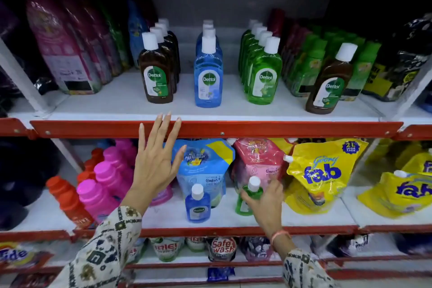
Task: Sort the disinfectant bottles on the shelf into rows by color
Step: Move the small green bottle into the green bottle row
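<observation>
Three colour rows stand front-to-back on the upper shelf (210,113): brown row (157,72), blue row (208,70), green row (263,70). One stray brown bottle (329,82) sits far right. Right hand (266,199) wraps a small green bottle (247,196) on the lower shelf, likely bound for green. Small blue bottle (198,206) waits beside it. Left hand (154,161) is spread open, empty, near the shelf edge.

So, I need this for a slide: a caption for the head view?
Right hand grasps a small green bottle below three color-sorted rows; left hand open.
</observation>
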Demonstrator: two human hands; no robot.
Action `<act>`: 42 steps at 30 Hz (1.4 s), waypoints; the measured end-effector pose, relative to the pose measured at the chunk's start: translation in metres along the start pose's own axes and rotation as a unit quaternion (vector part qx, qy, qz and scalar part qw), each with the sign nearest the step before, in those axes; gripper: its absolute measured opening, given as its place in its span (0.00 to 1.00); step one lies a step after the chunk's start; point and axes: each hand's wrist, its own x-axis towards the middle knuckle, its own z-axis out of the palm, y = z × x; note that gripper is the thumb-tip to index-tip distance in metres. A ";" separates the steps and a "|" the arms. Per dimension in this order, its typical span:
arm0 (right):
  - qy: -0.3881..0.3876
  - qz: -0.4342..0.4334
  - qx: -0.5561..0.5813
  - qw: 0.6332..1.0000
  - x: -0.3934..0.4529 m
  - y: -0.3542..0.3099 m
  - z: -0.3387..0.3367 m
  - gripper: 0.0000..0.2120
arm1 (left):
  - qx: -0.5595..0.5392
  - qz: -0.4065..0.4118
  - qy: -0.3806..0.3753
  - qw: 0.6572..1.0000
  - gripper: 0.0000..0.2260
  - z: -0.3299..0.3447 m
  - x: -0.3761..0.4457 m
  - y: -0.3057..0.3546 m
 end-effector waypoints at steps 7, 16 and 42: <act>0.008 0.164 0.093 0.982 -0.006 -0.002 0.037 0.45 | -0.002 -0.017 0.027 0.999 0.32 0.009 0.002 0.004; 0.065 0.114 0.113 0.985 -0.013 0.003 0.024 0.37 | -0.004 -0.020 0.020 1.000 0.32 0.006 -0.001 0.004; 0.207 -0.233 0.172 0.935 0.097 -0.199 -0.160 0.30 | -0.023 -0.013 -0.003 1.000 0.31 0.004 0.000 0.001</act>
